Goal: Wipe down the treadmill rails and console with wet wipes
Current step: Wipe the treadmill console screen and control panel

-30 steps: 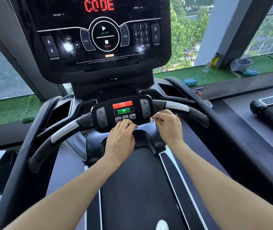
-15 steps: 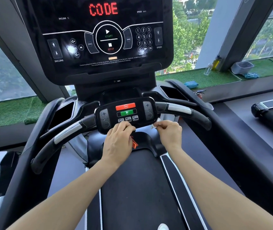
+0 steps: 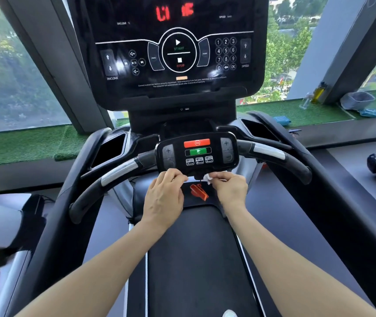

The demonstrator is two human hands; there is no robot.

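A: Right hand (image 3: 229, 187), just below the control pod (image 3: 197, 153): fingers pinch a small crumpled white wet wipe (image 3: 208, 178) against the pod's lower edge. And the other?

B: Left hand (image 3: 164, 194), also just below the pod, at its lower left corner. Its fingers are curled under the edge; whether they grip anything cannot be told from this view.

A: Largest parts, placed from the pod?

B: Above it, the upright console (image 3: 177, 51), with a blurred red readout and keypad. Below it, the running belt (image 3: 196, 259). To either side, the curved rails: left rail (image 3: 113, 177) and right rail (image 3: 280, 156), each with a silver sensor band.

A: Step in hand?

B: Judged from the pose, the pod's underside is being wiped. The next move likely calls for carrying the wipe outward along a rail or up to the console face, pressing lightly to avoid triggering keys.

A: Smaller items?

B: A red safety clip (image 3: 198, 191) hangs directly below the pod, between the hands.

A: The room?

B: Beyond the console, windows over trees; a green turf ledge (image 3: 296, 113), up and right of the pod, bears a grey tub (image 3: 357, 100), bottles and a blue pack.
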